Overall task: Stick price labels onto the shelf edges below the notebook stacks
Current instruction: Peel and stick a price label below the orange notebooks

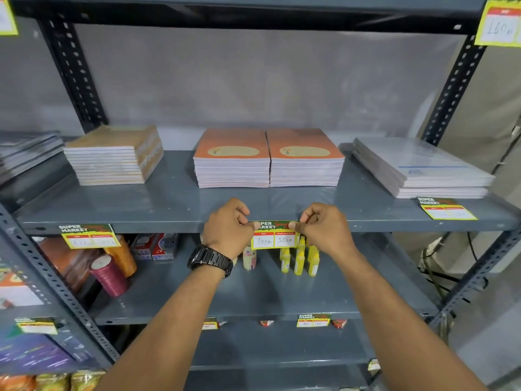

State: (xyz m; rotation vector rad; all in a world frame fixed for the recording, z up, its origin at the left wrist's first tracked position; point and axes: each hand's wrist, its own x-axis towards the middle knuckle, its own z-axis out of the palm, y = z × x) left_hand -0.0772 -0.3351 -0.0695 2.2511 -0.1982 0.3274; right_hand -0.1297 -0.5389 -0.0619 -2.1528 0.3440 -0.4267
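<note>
A yellow and green price label (275,235) hangs against the front edge of the grey shelf (158,225), below two side-by-side orange notebook stacks (267,159). My left hand (228,227), with a black watch on its wrist, pinches the label's upper left corner. My right hand (324,228) pinches its upper right corner. Another label (88,236) hangs on the edge under the brown notebook stack (112,155). A third label (445,208) lies flat on the shelf top in front of the white wrapped stack (420,167).
Perforated uprights (74,77) frame the shelf. On the shelf below stand yellow bottles (298,258), ribbon spools (110,275) and small boxes (156,246). Lower shelf edges carry more labels (313,320). A label (497,22) hangs at top right. Cables (431,266) hang right.
</note>
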